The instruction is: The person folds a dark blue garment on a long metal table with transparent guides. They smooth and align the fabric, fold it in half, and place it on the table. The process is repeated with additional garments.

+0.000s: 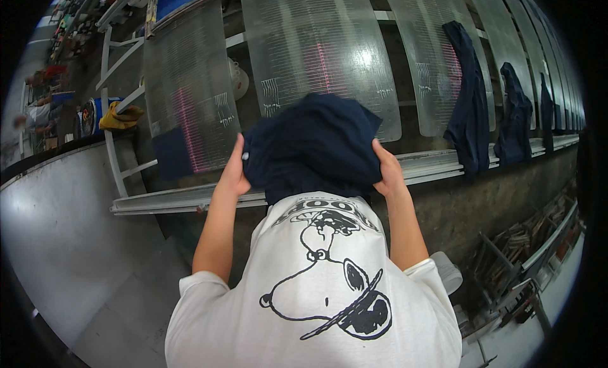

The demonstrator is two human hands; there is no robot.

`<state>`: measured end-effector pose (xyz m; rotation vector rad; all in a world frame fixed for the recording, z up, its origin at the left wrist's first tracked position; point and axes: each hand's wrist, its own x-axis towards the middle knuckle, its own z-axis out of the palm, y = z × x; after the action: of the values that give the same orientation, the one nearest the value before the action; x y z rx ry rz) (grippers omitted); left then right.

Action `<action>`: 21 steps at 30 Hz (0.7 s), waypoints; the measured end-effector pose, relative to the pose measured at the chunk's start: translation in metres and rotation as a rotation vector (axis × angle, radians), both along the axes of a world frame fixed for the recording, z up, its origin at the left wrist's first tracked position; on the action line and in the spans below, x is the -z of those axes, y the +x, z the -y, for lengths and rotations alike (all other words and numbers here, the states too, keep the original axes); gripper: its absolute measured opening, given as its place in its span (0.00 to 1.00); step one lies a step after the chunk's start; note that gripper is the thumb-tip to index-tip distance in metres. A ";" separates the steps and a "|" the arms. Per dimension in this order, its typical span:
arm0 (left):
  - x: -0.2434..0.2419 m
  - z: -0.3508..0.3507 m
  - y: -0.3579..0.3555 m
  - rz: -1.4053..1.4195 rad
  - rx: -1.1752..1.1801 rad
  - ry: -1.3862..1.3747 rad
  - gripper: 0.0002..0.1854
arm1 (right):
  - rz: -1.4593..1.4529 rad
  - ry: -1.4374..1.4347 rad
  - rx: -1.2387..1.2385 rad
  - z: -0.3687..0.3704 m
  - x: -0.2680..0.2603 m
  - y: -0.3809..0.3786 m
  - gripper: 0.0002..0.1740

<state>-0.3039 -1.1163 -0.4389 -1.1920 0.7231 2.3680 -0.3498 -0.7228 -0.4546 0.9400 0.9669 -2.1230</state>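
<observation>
A bunched navy fabric piece [313, 140] spans the space between my two hands, close in front of my body. My left hand [236, 171] grips its left edge, where a small white tag shows. At the opposite edge, my right hand [387, 168] has its thumb on top of the cloth. Behind the fabric lies a clear ruled printing board [327, 50] with a pink line of light down its middle. The cloth covers the lower part of that board.
A dark fabric piece [173, 152] lies flat on the left board [190, 64]. Navy garments [470, 107] drape over boards to the right. A metal rail [422, 166] runs along the front. A blue-meshed screen frame [183, 2] stands upper left, above a yellow cloth [121, 116].
</observation>
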 end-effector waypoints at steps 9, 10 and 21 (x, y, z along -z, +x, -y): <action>-0.118 0.104 0.059 -0.251 -0.145 -0.214 0.23 | -0.150 -0.144 -0.164 0.001 -0.062 0.026 0.09; -0.121 0.110 0.051 -0.274 -0.168 -0.280 0.23 | -0.130 -0.090 -0.164 0.011 -0.060 0.017 0.10; -0.036 0.169 -0.032 -0.137 -0.162 -0.491 0.26 | -0.411 0.258 0.041 0.097 0.003 -0.046 0.19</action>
<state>-0.3358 -1.2853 -0.4026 -1.3226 1.3608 2.5031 -0.3958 -0.8198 -0.4581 0.6511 1.4630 -2.3145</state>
